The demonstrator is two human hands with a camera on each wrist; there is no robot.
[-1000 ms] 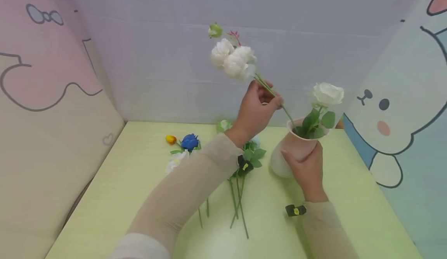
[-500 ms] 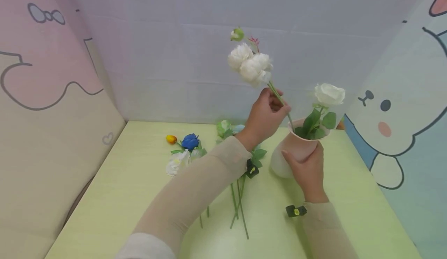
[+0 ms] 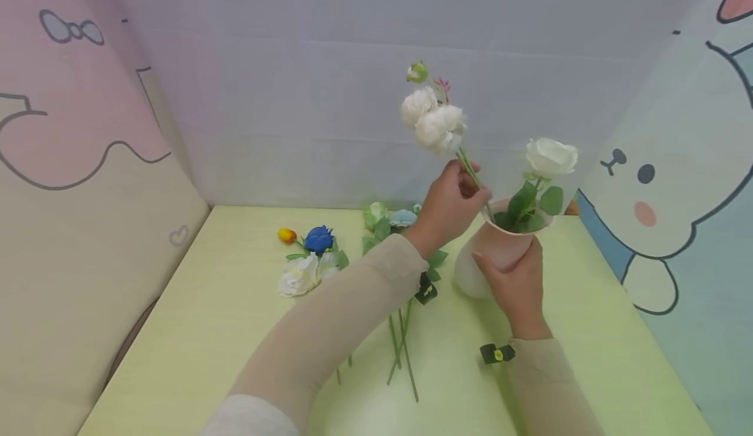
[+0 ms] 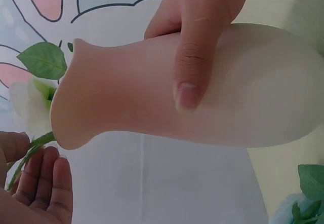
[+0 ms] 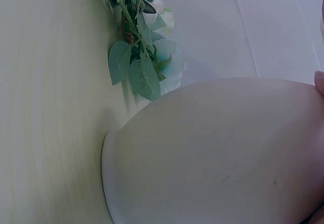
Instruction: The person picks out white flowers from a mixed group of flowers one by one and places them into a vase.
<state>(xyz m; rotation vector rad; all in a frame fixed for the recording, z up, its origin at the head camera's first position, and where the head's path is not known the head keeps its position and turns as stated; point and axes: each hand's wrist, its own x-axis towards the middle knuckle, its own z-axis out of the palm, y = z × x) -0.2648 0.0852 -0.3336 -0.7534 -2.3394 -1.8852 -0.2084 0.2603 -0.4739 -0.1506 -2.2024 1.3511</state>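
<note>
My left hand [image 3: 450, 204] pinches the green stems of a white flower spray [image 3: 438, 125], which carries a green bud and a small pink sprig. The lower stem passes into the mouth of a pale pink vase [image 3: 491, 259]. In the left wrist view, the left-hand fingers [image 4: 58, 183] lie right by the vase's rim, around the stem. My right hand [image 3: 520, 292] grips the vase's body, its thumb across the side. A white rose [image 3: 552, 156] with green leaves stands in the vase. The vase's lower body [image 5: 212, 153] fills much of the right wrist view.
On the pale yellow table [image 3: 194, 331] lie a blue flower [image 3: 318, 239], an orange-yellow tulip [image 3: 287, 235] and a white flower [image 3: 299, 276]. Several more stems [image 3: 406, 351] lie mid-table, with a light green flower [image 3: 374, 215], partly behind the left arm. Cartoon-printed panels enclose the table.
The left hand has moved right and down with the white flower spray, and its stem sits deeper in the vase. The right hand and vase have stayed in place.
</note>
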